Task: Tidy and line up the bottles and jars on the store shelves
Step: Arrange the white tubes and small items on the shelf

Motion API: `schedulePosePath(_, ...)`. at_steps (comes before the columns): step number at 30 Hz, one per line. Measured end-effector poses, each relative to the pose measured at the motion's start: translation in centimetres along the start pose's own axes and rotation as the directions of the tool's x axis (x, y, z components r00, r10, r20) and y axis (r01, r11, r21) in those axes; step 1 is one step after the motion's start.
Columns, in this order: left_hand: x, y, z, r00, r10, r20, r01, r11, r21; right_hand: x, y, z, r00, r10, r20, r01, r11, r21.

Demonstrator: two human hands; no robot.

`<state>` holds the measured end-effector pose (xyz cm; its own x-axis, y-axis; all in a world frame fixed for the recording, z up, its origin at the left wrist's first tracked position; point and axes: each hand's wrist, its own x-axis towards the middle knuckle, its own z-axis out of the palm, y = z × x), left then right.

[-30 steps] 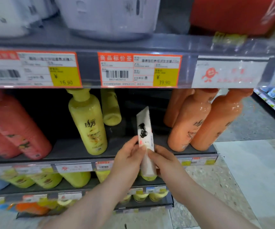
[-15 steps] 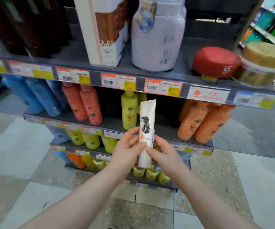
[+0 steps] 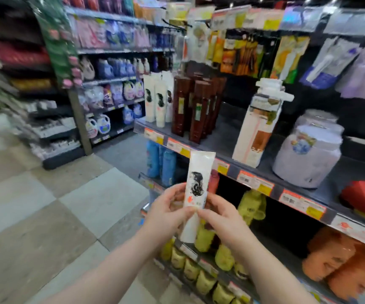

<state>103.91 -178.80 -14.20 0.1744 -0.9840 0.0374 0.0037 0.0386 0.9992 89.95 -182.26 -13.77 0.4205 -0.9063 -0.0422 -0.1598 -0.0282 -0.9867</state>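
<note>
Front of the shelf (image 3: 232, 148), both hands pinch one white tube (image 3: 195, 189) upright: left hand (image 3: 168, 212) at its left edge, right hand (image 3: 223, 218) at its right. Matching tubes (image 3: 157, 99) stand beside brown bottles (image 3: 195, 106).

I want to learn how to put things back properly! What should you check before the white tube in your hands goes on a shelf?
1. Grip: the left hand and the right hand both pinch the white tube. Ok.
2. Tube upright, with its picture facing you: ok.
3. Its home found: the matching tubes stand at the left end of the upper shelf. Ok.
4. A free spot next to them: cannot tell. The brown bottles stand close on their right.
5. Cap closed: cannot tell, as the lower end is blurry.
</note>
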Motion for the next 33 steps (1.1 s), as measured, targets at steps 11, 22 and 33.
schedulePosePath(11, 2.6, 4.1, -21.8, 0.978, 0.145, -0.15, -0.154, 0.987, -0.052, 10.5, -8.7, 19.3, 0.981, -0.154, 0.121, 0.158, 0.987, -0.026)
schedulePosePath(22, 9.6, 6.7, -36.5, 0.986, 0.16, -0.039, -0.16, 0.987, -0.005, 19.3, -13.7, 31.0, 0.983, -0.179, -0.031, 0.181, 0.982, 0.059)
schedulePosePath(33, 25.1, 9.7, -41.4, 0.953, 0.3, -0.032, -0.301, 0.954, -0.009, 35.3, -18.9, 31.0, 0.954, -0.3, 0.015, 0.3, 0.952, -0.067)
